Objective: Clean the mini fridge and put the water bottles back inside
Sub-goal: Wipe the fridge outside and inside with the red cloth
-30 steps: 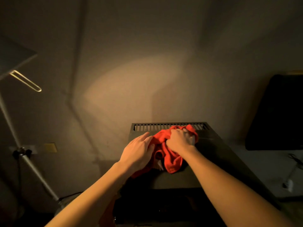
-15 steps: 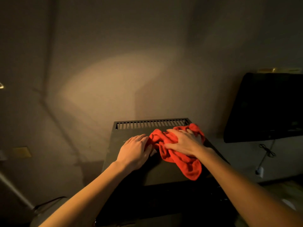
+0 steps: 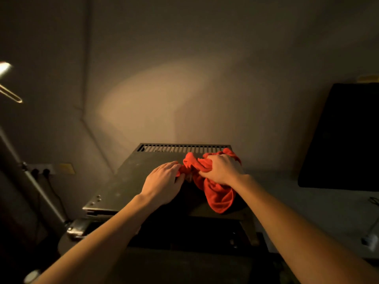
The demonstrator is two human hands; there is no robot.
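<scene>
The right hand [image 3: 220,170] is gripping a bunched red cloth [image 3: 213,188] at centre frame, fingers curled into it. The left hand [image 3: 164,181] is lying flat beside it, fingertips touching the cloth. Both are resting on the mini fridge [image 3: 127,181], whose dark, dusty top is showing a slotted vent [image 3: 184,148] by the dim wall [image 3: 184,68].
</scene>
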